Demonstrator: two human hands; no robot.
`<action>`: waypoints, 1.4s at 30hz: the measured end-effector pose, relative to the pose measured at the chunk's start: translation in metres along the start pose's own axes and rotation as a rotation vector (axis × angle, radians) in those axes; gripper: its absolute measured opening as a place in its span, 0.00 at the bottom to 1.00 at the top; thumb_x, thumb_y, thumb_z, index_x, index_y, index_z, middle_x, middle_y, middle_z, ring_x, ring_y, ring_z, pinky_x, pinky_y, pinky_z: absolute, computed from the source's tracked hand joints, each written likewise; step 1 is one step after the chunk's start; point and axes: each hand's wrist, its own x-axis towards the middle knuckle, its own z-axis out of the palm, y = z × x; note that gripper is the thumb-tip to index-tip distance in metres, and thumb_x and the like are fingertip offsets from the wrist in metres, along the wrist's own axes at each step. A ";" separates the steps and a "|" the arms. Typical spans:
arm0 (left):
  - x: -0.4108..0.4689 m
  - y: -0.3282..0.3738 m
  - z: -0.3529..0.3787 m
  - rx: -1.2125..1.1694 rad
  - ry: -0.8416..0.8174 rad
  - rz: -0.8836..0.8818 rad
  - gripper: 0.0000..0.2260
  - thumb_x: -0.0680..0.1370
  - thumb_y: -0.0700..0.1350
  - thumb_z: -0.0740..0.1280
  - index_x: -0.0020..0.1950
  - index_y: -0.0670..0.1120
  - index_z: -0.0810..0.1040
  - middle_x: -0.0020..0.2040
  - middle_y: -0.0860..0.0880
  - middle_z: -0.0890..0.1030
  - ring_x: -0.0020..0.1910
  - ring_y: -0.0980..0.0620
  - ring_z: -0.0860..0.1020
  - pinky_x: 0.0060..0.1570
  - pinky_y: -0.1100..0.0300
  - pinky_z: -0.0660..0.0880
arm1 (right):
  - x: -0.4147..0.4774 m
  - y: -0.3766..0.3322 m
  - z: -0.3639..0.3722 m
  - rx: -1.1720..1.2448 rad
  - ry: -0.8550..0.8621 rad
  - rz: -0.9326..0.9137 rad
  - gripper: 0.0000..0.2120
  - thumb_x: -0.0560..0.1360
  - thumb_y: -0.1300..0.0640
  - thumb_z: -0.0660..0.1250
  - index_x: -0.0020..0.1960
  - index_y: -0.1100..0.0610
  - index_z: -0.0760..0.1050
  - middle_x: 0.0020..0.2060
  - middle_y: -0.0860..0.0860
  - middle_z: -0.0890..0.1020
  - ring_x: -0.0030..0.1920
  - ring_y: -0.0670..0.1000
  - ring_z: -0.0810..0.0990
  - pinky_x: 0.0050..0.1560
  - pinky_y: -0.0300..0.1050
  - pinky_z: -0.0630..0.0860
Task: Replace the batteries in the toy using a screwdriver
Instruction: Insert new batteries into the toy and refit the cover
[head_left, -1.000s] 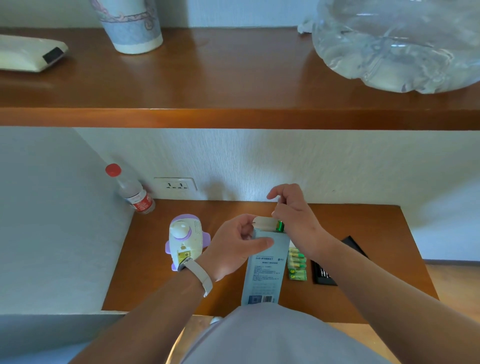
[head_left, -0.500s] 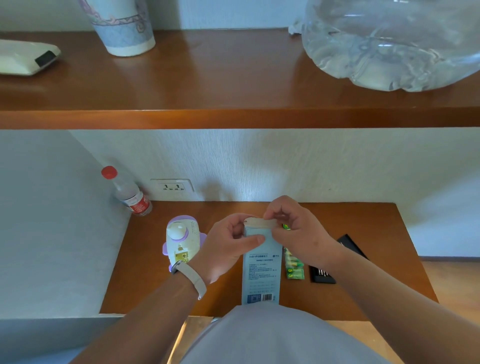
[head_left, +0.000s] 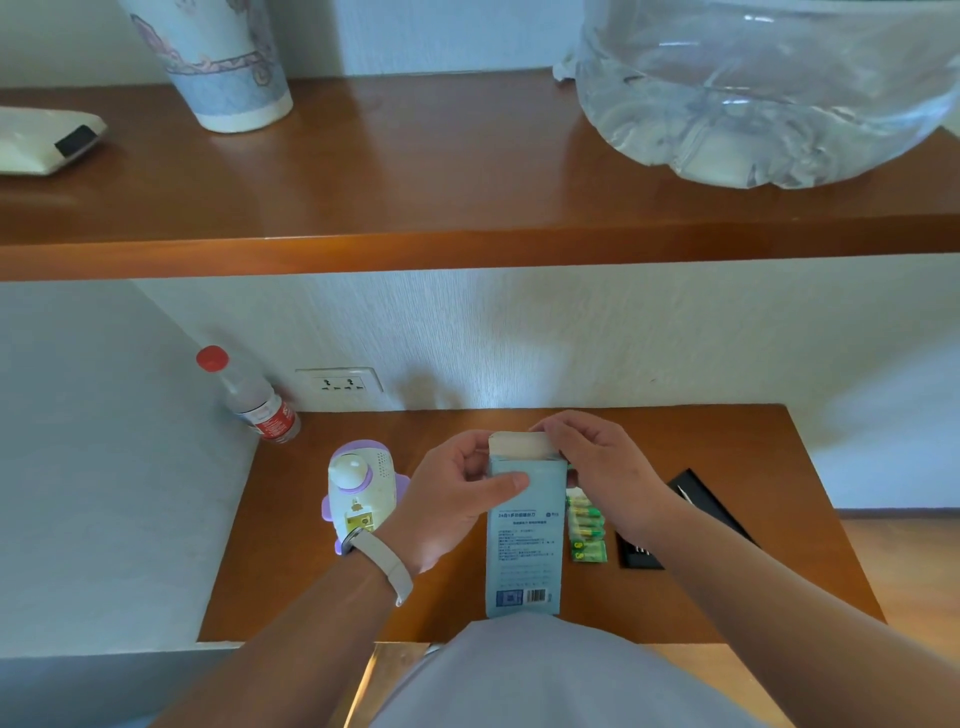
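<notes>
Head cam: left hand (head_left: 447, 499) grips the blue box (head_left: 524, 551) near its top, thumb across the front; right hand (head_left: 608, 467) pinches the top flap. Prob light thin card, dents easy, so hold the edges. Toy (head_left: 358, 493) lies just left, batteries (head_left: 587, 530) just right, on a small wood desk (head_left: 727, 467) under a shelf (head_left: 415, 208).

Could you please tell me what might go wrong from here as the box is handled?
The left hand grips the blue box near its top while the right hand pinches the flap, so it could slip. The green batteries lie right beside the box, below the right wrist, and might get knocked away.
</notes>
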 end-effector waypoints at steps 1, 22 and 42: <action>0.000 0.000 0.000 -0.003 0.007 -0.004 0.16 0.76 0.39 0.74 0.62 0.42 0.77 0.52 0.45 0.87 0.52 0.45 0.86 0.45 0.60 0.81 | 0.001 0.001 0.000 0.015 0.007 0.020 0.14 0.81 0.50 0.60 0.44 0.45 0.83 0.40 0.53 0.84 0.41 0.53 0.80 0.47 0.54 0.77; 0.004 -0.007 0.002 0.025 0.059 0.036 0.17 0.73 0.46 0.75 0.61 0.50 0.77 0.47 0.45 0.87 0.48 0.43 0.86 0.42 0.58 0.81 | -0.003 0.013 -0.015 -0.050 -0.147 -0.074 0.07 0.78 0.57 0.68 0.53 0.48 0.82 0.49 0.46 0.85 0.50 0.51 0.86 0.48 0.47 0.83; 0.017 -0.020 -0.005 -0.040 0.327 0.053 0.06 0.79 0.44 0.71 0.49 0.55 0.84 0.47 0.47 0.87 0.49 0.45 0.85 0.45 0.55 0.83 | -0.007 0.044 0.000 -0.041 -0.141 0.141 0.12 0.76 0.54 0.71 0.58 0.47 0.75 0.47 0.45 0.86 0.48 0.47 0.86 0.49 0.50 0.84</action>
